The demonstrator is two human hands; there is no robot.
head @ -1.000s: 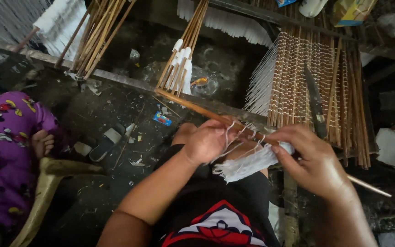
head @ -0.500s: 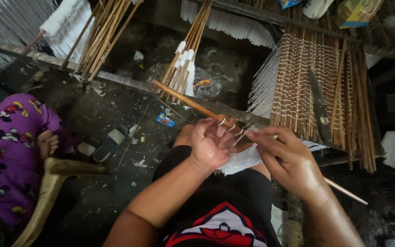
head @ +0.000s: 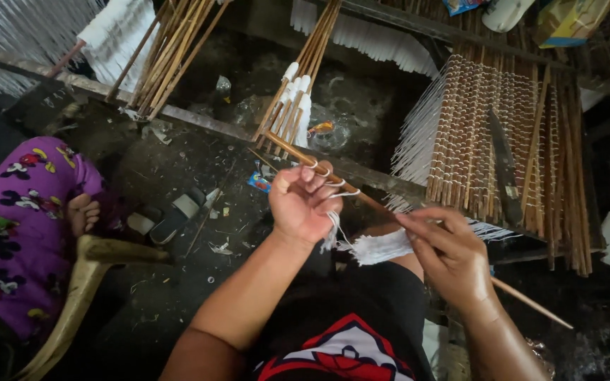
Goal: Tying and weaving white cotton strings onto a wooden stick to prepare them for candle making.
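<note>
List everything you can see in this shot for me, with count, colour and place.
bamboo stick: one, brown, slanting across both hands
white threads: one bunch, white, between the hands, looped over the left fingers
woven stick mat: one, brown with white threads, upper right
knife: one, dark, lying on the mat
stick bundles: two, brown with white thread, top left and top centre
wooden chair arm: one, tan, lower left
other person's clothing: purple, flowered, far left
left hand: holds the stick, threads around its fingers
right hand: pinches the stick and threads
</note>
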